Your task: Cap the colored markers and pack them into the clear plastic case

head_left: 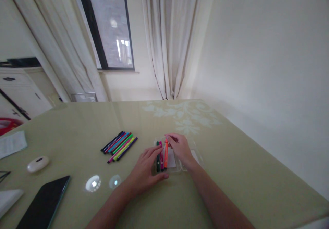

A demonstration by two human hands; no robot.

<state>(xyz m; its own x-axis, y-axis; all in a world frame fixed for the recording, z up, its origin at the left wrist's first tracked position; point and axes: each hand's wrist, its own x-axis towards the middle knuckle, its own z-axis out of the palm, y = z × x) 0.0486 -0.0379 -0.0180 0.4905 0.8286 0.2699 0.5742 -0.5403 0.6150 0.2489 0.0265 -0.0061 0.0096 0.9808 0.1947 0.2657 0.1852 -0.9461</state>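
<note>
While right hand (182, 149) pinches orange marker (166, 156), left hand (145, 167), fingers (153, 151) wide, overlaps 9 o'clock edge of clear case (175, 170).

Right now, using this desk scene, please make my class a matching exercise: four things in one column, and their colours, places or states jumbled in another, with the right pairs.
Things:
1. Orange marker
2. Loose markers
3. Clear plastic case
4. Computer mouse

Descriptions:
A. Open, with the left hand at its side
B. White, with a dark oval on top
C. Held near its upper end by the right hand
D. Grouped on the table, left of both hands

Pairs: 1-C, 2-D, 3-A, 4-B
</note>
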